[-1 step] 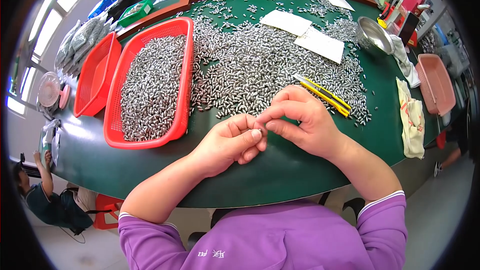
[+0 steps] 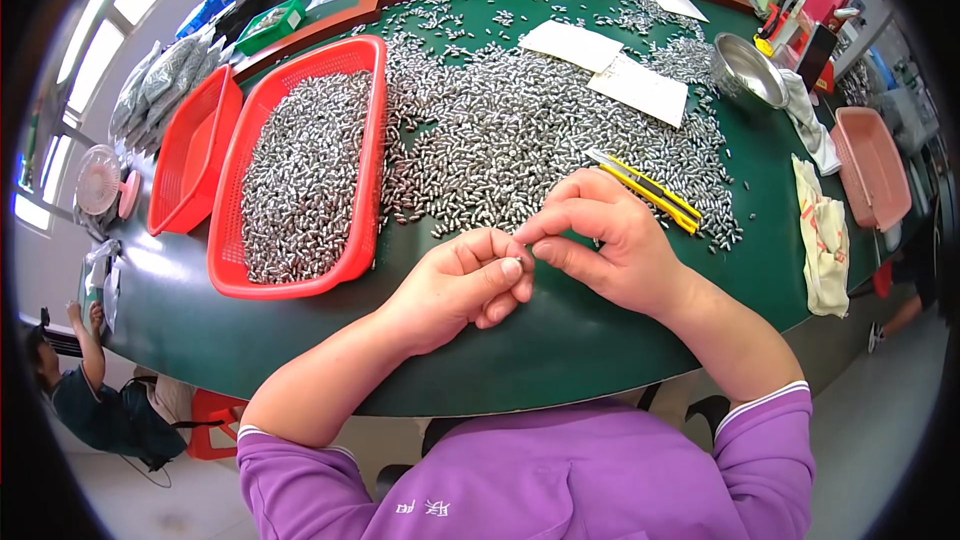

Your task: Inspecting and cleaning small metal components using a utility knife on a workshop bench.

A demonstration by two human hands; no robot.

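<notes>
A: How are the hands positioned?

B: The left hand (image 2: 455,285) and the right hand (image 2: 610,240) are held together above the near edge of the dark green oval counter (image 2: 560,340). A small silver metal piece (image 2: 524,249) is pinched between the fingertips of both hands; the fingers are closed on it, thumb against forefinger.

A: What is arranged around the hands?

B: A wide heap of small silver metal pieces (image 2: 520,130) is spread over the counter just beyond the hands. A red plastic mesh basket (image 2: 370,170), filled with the same pieces, is placed to the left, with a second red basket (image 2: 185,155) beside it. A yellow utility knife (image 2: 645,190) lies just behind the right hand. Two white paper sheets (image 2: 610,65) rest on the heap.
</notes>
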